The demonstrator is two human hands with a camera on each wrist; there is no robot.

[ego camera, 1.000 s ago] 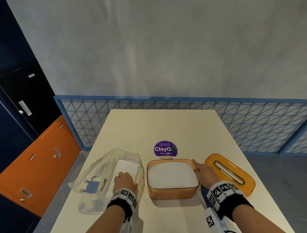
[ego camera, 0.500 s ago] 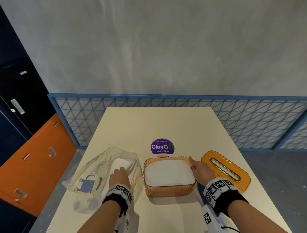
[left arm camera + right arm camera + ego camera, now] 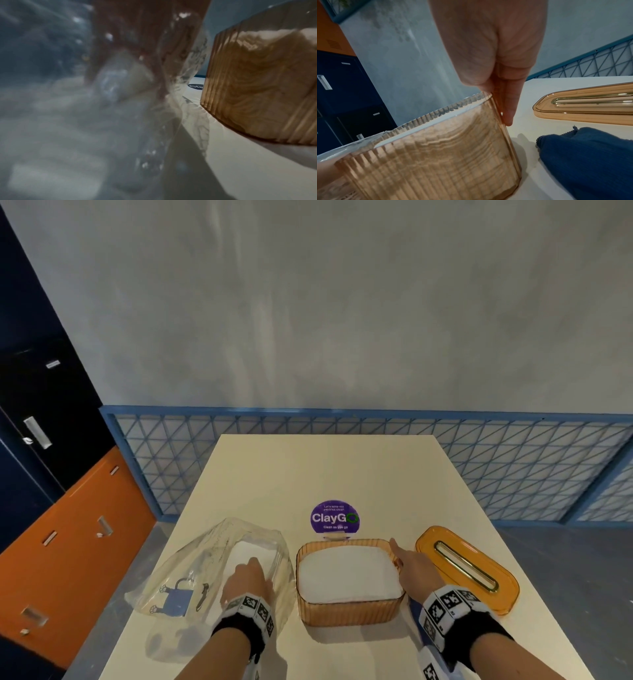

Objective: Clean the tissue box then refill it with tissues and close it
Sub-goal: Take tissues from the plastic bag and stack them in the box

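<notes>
One table (image 3: 267, 474) holds one orange tissue box (image 3: 349, 609), full of white tissues (image 3: 347, 575), between one clear bag (image 3: 191, 570) and one orange lid (image 3: 469, 568). The right hand (image 3: 412, 568) lies flat against the box's right side, fingers straight. The left hand (image 3: 248, 578) is in the bag, maybe curled; I cannot tell. Only the right wrist view shows one blue cloth (image 3: 590, 162). Since a second ago, both hands have barely moved.

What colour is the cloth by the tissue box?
Dark blue cloth, clearest in the right wrist view.
</notes>
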